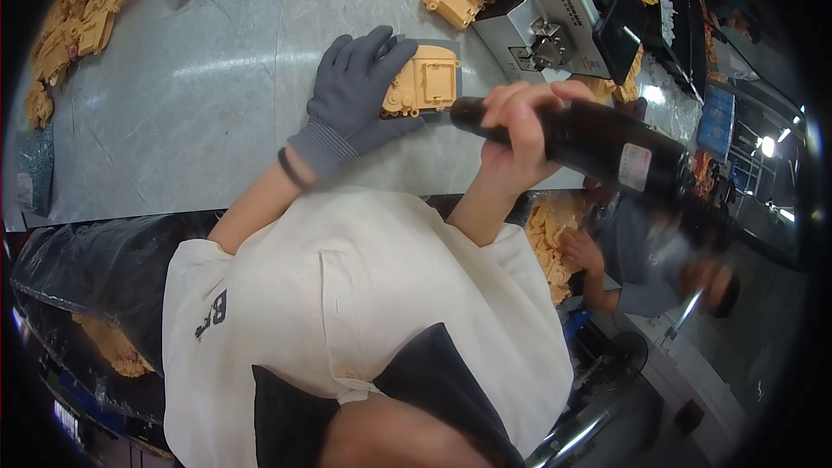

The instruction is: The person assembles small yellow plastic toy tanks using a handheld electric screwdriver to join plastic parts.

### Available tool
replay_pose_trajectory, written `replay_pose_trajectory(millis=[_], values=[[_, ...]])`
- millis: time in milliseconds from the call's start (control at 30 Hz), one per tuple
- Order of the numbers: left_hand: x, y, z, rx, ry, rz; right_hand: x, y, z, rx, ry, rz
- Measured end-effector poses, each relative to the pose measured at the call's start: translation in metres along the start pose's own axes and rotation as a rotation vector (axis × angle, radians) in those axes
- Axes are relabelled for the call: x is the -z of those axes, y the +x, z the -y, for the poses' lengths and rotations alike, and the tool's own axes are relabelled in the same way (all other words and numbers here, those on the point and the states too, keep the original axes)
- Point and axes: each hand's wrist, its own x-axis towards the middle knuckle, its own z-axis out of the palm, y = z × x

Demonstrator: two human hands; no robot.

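My left hand (355,87), in a grey knitted glove, presses on the left side of a yellow plastic housing (429,78). Its fingers reach over the upper left edge and the thumb lies along the lower edge. Under the housing, a flat grey pad or plate (458,56) shows at its rim. Bare and closed, my right hand (524,126) wraps the body of a black electric screwdriver (598,143). The tool is held slanted, its nose beside the housing's lower right corner. Whether its bit touches the housing, I cannot tell.
A silver screw-feeder machine (546,35) stands right of the housing. Several yellow housings lie along the far edge of the grey table (208,113) and in a heap (87,13) at far left. Another person (646,247) works at the right, near more yellow parts.
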Motion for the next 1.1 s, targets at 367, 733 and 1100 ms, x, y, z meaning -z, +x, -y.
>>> replay_pose_trajectory(millis=[367, 733, 1100], values=[[-0.006, -0.004, 0.003, 0.038, -0.036, 0.044, -0.007, -0.005, -0.006, 0.019, -0.128, -0.005], [-0.006, -0.004, -0.002, 0.097, -0.038, 0.049, 0.002, -0.005, -0.009, -0.032, -0.176, 0.050], [0.021, 0.028, 0.001, 0.387, -0.445, 0.319, 0.052, 0.001, 0.038, 0.275, 0.031, -0.166]])
